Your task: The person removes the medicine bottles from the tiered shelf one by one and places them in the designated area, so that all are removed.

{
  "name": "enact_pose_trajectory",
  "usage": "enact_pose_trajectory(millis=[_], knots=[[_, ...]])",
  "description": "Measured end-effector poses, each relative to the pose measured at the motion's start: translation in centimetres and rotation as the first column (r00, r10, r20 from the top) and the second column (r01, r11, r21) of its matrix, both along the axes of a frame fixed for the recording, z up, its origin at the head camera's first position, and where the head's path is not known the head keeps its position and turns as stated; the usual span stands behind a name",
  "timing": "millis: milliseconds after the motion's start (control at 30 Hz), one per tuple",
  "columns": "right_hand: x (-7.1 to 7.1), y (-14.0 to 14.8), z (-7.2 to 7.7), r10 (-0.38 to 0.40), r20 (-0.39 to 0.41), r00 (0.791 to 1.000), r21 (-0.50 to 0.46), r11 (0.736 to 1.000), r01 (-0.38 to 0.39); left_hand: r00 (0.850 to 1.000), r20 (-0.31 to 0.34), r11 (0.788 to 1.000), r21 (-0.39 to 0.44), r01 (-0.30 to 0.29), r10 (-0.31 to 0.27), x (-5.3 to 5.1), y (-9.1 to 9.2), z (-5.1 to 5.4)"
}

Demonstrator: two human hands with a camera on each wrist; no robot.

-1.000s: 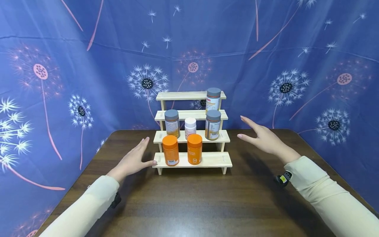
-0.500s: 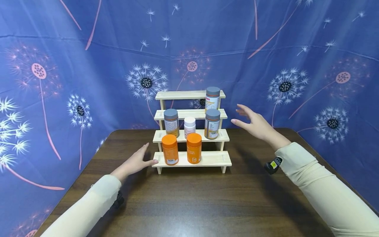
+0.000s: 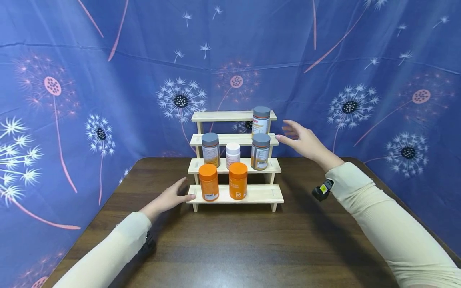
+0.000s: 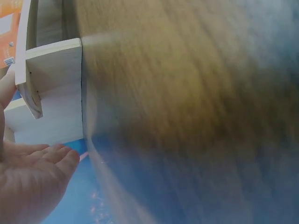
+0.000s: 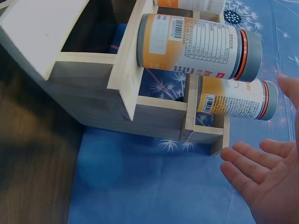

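A four-step wooden rack (image 3: 259,194) stands on the table. My left hand (image 3: 169,201) is at its lower left, fingers extended and thumb at the end of the lowest shelf. Two orange jars (image 3: 238,182) stand on that shelf. One step up are a grey-lidded jar (image 3: 210,151), a small white bottle (image 3: 233,155) and a second grey-lidded jar (image 3: 260,152). Another grey-lidded jar (image 3: 261,122) stands higher, at the right. Beside it is my right hand (image 3: 306,142), fingers loosely bent, holding nothing. In the right wrist view, a gap separates that palm (image 5: 275,182) from the jars.
Dark wood tabletop (image 3: 230,244) extends in front of the rack and to both sides. Behind it hangs a blue cloth (image 3: 288,88) with a dandelion print. The rack's wooden side leg (image 4: 56,93) is close to my left fingers.
My right hand has moved left and slightly up toward the upper right jars. The left hand has shifted slightly right, its thumb further over the lowest shelf. The jars and bottle stay in place.
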State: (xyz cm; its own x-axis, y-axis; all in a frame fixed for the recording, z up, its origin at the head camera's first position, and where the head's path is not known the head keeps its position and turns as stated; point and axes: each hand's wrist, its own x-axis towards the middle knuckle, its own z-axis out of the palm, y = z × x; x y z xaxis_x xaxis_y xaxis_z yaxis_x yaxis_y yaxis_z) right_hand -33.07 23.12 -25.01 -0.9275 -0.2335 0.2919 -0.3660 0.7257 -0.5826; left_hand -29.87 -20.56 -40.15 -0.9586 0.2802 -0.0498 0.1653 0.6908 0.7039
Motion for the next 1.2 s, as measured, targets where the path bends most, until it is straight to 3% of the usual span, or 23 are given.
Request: enact_pose_trajectory(millis=[233, 600, 900, 1200], knots=[[-1.0, -0.7, 0.3, -0.012, 0.017, 1.0, -0.034, 0.999, 0.013, 0.997, 0.076, 0.993, 0.117, -0.009, 0.0, 0.0, 0.4, -0.3], [-2.9, -2.0, 0.7, -0.005, 0.012, 1.0, -0.089, 0.996, 0.006, 0.985, 0.173, 0.953, 0.299, -0.039, -0.014, -0.2, 0.8, -1.2], [-4.4, -3.4, 0.8, 0.003, 0.063, 0.998, -0.152, 0.988, 0.006, 0.974, 0.221, 0.928, 0.371, -0.038, -0.048, -0.6, 0.7, -1.5], [-5.8, -4.5, 0.3, 0.014, 0.086, 0.996, -0.265, 0.964, 0.009, 0.969, 0.245, 0.917, 0.394, -0.068, -0.034, -0.8, 0.9, -1.3]])
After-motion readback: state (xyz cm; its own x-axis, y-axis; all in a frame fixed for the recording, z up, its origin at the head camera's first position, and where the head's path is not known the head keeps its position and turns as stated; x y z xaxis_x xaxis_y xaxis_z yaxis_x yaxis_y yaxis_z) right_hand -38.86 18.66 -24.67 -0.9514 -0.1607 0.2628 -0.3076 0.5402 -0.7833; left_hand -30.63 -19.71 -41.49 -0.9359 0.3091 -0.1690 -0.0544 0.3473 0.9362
